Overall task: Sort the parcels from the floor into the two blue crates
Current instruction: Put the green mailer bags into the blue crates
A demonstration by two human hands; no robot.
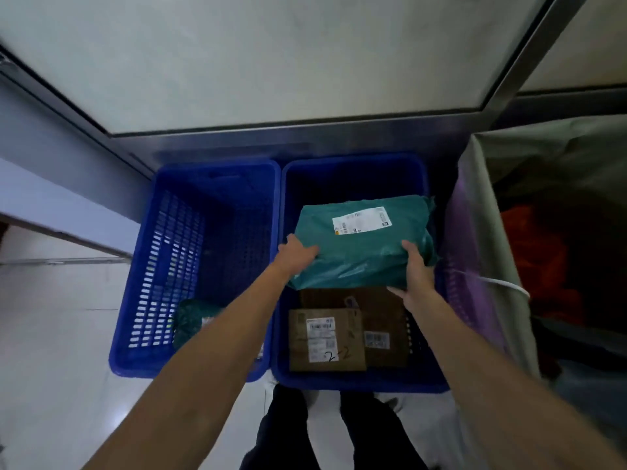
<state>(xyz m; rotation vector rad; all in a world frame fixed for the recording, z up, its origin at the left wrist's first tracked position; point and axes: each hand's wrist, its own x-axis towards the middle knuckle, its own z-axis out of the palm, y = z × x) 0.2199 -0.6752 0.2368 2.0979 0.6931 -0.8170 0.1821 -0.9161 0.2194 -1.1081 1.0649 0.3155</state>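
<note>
a handwritten "2-2" stands in black marker on the front cardboard box (326, 340), lower centre of the frame. the white shipping label (362, 219) on the green mailer is too blurred to read.

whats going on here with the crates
A person holds a large green plastic mailer parcel with both hands, left hand on its left edge, right hand at its right corner, over the right blue plastic crate. Two brown cardboard boxes already lie in that crate; a small green wrapped parcel lies in the left blue plastic crate.
</note>
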